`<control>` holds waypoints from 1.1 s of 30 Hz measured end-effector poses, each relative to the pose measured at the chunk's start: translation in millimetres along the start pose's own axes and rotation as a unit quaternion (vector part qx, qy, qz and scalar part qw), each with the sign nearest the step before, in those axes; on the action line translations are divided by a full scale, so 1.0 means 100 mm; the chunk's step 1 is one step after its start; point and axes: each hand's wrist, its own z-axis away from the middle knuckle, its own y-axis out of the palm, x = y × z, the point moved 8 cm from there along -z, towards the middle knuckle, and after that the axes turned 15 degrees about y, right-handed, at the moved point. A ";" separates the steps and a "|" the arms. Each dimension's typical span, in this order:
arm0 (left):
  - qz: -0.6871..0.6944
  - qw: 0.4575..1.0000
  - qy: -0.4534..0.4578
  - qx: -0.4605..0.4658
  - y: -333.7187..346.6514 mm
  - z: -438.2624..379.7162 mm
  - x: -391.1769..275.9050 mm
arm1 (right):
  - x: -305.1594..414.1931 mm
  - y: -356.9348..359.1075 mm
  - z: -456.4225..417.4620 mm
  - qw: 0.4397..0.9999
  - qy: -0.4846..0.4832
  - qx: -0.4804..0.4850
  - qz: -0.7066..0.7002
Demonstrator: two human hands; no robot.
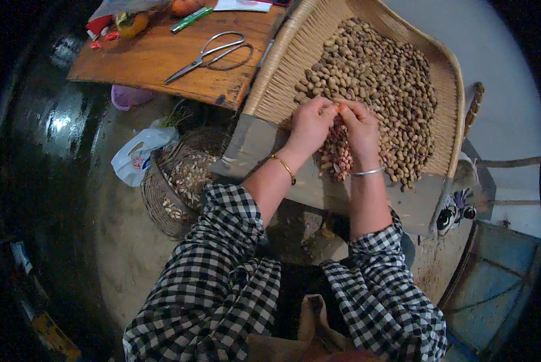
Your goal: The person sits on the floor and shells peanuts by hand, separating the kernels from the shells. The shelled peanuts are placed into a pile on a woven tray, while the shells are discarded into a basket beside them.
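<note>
My left hand and my right hand meet fingertip to fingertip over a woven winnowing basket. A small item, probably a peanut, is pinched between the fingers and mostly hidden by them. Unshelled peanuts fill much of the basket beyond and to the right of my hands. Beneath my wrists lies a smaller heap of pinkish shelled peanut kernels, partly covered by my right hand. The basket's flat grey front edge extends under my forearms.
Left of my left forearm, a round wicker basket holds empty shells, with a white plastic bag beside it. Scissors, a green item and orange fruit rest on a wooden table. A purple basin shows below its edge.
</note>
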 end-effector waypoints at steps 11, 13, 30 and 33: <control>0.493 0.854 -0.165 -0.003 0.22 0.06 0.14 | -0.29 0.10 -0.04 0.934 0.049 0.040 -0.352; 0.395 0.905 -0.155 0.000 0.16 0.02 0.11 | -0.25 0.02 -0.03 0.932 0.061 0.006 -0.357; 0.517 0.801 -0.303 -0.010 0.23 0.13 0.32 | 0.24 -0.26 -0.25 0.958 -0.081 -0.172 0.216; 0.515 0.805 -0.293 -0.004 0.19 0.11 0.31 | 0.26 -0.20 -0.37 0.961 -0.089 -0.131 0.227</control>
